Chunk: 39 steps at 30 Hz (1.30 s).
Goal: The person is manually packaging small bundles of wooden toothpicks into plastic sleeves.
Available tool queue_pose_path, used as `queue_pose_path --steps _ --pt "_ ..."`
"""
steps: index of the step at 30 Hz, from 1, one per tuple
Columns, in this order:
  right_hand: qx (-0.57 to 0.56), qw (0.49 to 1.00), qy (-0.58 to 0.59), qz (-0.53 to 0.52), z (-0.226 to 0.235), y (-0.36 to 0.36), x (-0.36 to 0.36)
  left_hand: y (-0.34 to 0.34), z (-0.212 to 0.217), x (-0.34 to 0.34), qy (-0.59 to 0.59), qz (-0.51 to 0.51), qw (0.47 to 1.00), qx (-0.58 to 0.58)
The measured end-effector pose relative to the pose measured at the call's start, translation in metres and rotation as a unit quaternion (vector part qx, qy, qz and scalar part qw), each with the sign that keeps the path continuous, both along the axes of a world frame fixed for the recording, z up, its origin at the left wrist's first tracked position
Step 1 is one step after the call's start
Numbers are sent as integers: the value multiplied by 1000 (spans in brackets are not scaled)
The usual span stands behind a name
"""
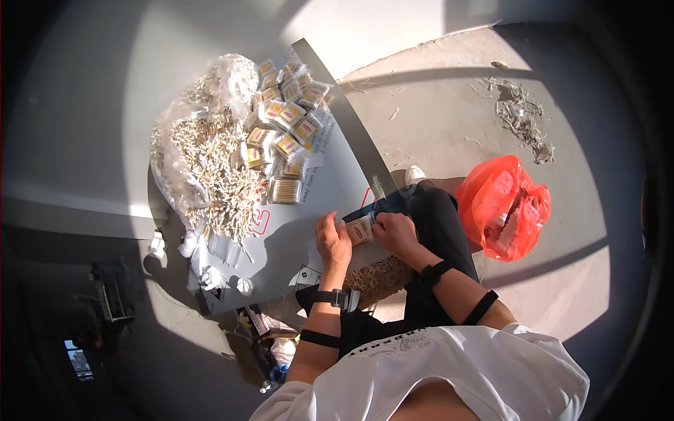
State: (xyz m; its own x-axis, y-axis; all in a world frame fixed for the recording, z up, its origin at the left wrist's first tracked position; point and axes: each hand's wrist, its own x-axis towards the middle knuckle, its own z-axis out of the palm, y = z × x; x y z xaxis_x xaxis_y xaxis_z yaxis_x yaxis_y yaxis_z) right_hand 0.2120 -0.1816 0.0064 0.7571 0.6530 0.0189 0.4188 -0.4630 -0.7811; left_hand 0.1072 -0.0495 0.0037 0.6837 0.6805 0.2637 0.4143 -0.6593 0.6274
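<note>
Between my hands, above the near edge of the board, is a small clear pack of cotton swabs [359, 230] with a yellowish label. My right hand [395, 233] is closed on its right end, fingers pinched together. At its left end, my left hand [333, 241] is curved with the thumb against the plastic; part of that grip is hidden. Farther off, a heap of filled swab packs [288, 130] lies on the board. Left of the heap, loose cotton swabs [217, 168] spill from a large clear plastic bag [235, 74].
The grey printed board [281, 242] slants across in front of me. Crumpled white bits [244, 286] lie at its near left corner. A red plastic bag [502, 207] stands on the floor to the right, with scattered scraps [521, 116] beyond. Below my hands sits a brown mass of sticks [379, 281].
</note>
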Motion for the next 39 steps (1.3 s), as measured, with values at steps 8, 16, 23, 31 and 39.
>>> queue_pose_path --steps 8,16,23,31,39 --pt "62 991 120 -6 4 0 4 6 -6 -20 50 16 996 -74" --pt "163 956 242 32 0 -3 12 8 36 -18 56 -78 909 -406" --pt "279 847 439 110 -10 -1 7 -5 35 -20 -99 -78 865 -486" --pt "313 899 293 94 4 -3 3 -9 58 -4 -2 -123 939 -322" --pt "334 882 314 110 9 -5 6 -10 55 0 -77 -144 965 -207"
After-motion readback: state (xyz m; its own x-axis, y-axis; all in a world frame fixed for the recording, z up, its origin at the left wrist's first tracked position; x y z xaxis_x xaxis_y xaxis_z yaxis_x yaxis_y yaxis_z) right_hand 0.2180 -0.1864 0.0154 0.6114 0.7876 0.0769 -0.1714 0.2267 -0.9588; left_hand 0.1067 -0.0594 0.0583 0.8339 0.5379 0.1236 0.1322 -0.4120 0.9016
